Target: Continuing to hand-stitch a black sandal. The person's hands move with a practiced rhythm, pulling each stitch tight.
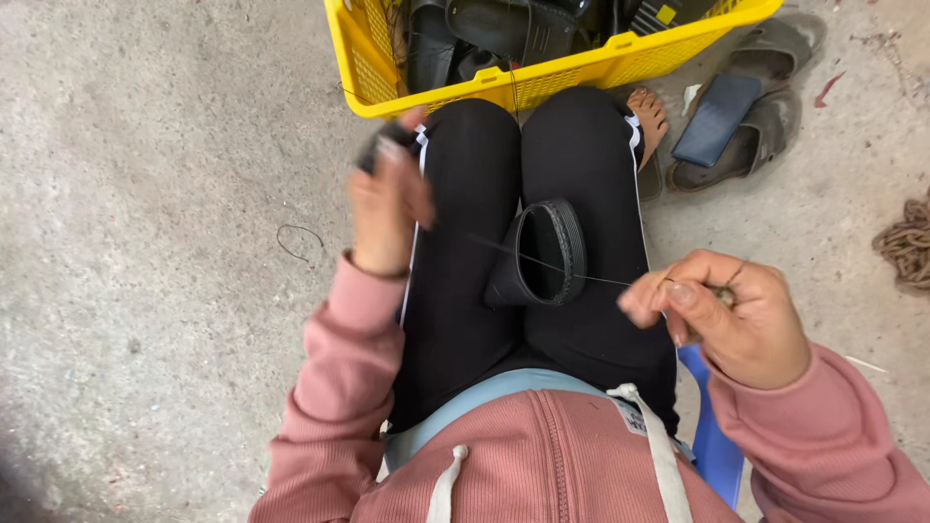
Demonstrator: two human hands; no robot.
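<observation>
Grey concrete floor is filling most of the head view, and a person in a pink ribbed hoodie is sitting over it on a blue seat with black-trousered knees drawn together. A yellow plastic crate is standing on the floor at the top edge of the view, just beyond the knees and touching them, and it is carrying a heap of black rubber parts. A pair of worn grey sandals is lying on the floor towards the top right corner, just beside the crate, with a dark flat phone resting across them. A bundle of brown rope is lying at the right edge of the floor.

A black rubber shoe piece with a ribbed oval rim is resting on the person's right thigh, opening upward, between the two hands. A thin thread is running taut across its opening from near the left knee to the right hand.

The left hand is blurring with motion over the left knee; its fingers are curling round a small dark object, though the grip is too smeared to read more closely. The right hand is hovering beside the right thigh, its thumb and forefinger pressing together and pinching the end of the thread, the other fingers curling loosely. A small loop of dark wire is lying on the floor left of the left hand.
</observation>
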